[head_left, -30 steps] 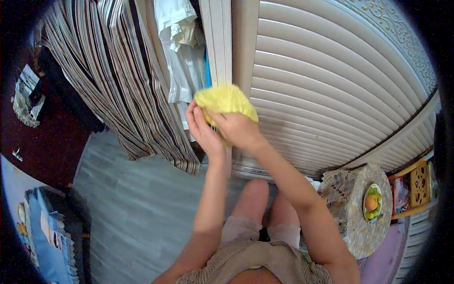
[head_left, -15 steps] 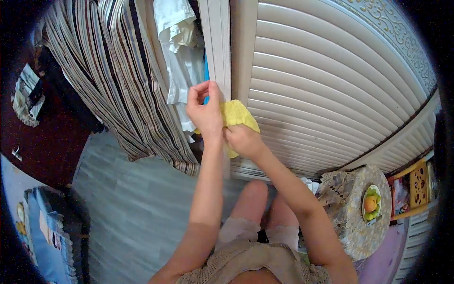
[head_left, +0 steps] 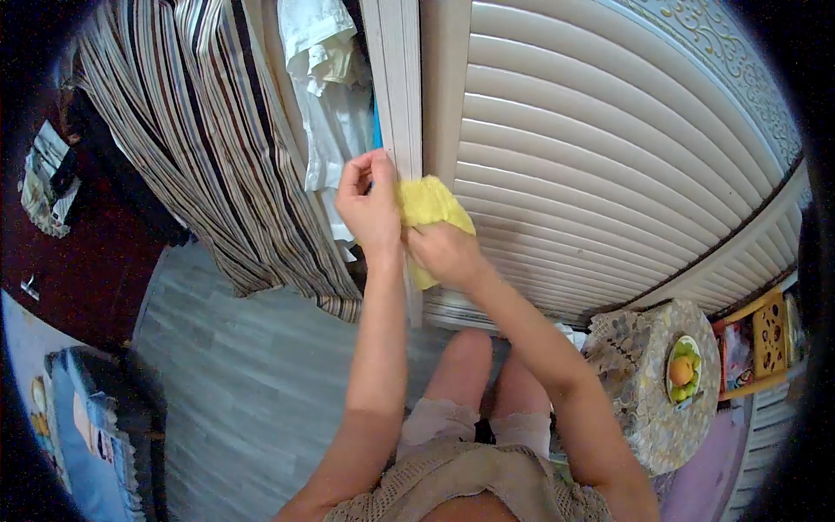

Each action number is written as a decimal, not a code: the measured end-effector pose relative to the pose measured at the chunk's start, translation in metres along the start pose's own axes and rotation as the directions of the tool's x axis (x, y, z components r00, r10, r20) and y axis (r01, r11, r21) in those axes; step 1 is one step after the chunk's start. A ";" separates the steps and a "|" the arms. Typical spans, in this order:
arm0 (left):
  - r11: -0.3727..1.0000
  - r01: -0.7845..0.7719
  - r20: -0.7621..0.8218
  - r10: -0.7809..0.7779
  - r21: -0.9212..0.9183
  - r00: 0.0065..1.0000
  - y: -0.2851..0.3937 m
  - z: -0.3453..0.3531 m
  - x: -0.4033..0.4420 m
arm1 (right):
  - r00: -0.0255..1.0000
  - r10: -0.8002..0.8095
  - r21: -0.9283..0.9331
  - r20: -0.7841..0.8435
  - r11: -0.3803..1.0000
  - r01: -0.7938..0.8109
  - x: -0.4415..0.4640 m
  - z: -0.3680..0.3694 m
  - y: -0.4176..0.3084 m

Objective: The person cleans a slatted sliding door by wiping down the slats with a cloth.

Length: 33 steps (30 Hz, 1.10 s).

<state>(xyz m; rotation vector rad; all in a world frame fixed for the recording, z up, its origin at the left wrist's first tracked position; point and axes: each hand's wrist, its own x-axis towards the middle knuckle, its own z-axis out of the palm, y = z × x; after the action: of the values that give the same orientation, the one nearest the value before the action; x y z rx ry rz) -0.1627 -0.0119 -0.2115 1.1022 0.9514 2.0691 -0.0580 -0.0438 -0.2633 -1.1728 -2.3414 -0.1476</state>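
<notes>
A yellow cloth (head_left: 432, 202) lies bunched against the pale edge of a louvred closet door (head_left: 539, 174). My right hand (head_left: 444, 252) is closed on the cloth, which sticks out above and below the knuckles. Just left of it, my left hand (head_left: 370, 209) is curled at the door's edge frame (head_left: 396, 96), thumb and fingers nearly meeting. What those fingers grip, if anything, is hidden. Behind the left hand hang white clothes (head_left: 326, 130) in the closet opening.
A striped curtain or cloth (head_left: 200, 130) hangs at left, above the grey wood-look floor (head_left: 252, 391). To the right stands a small table with a patterned cloth (head_left: 644, 409), bearing a plate of fruit (head_left: 684, 372). Folded denim (head_left: 87, 426) lies at lower left.
Both hands and the yellow cloth have shifted slightly left in view. The cloth's folds have changed a little, and my right hand still grips it.
</notes>
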 end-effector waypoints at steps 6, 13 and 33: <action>0.978 -0.200 -0.046 0.198 -0.056 0.979 0.028 0.007 -0.007 | 0.982 -0.077 0.081 -0.170 0.992 0.091 0.050 -0.053 -0.008; 0.991 -0.136 -0.047 0.136 -0.006 0.990 -0.004 -0.002 -0.011 | 0.986 0.165 0.244 0.032 0.955 -0.167 0.010 0.005 0.002; 0.998 0.029 -0.066 -0.033 -0.062 0.997 -0.012 0.000 -0.039 | 0.977 -0.150 -0.068 -0.151 0.988 0.141 0.028 -0.011 0.022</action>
<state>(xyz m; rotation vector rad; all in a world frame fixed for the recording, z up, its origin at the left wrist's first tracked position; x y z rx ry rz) -0.1419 -0.0352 -0.2378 0.9864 0.9253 2.1072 -0.0505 -0.0133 -0.2434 -0.9774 -2.2963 -0.3472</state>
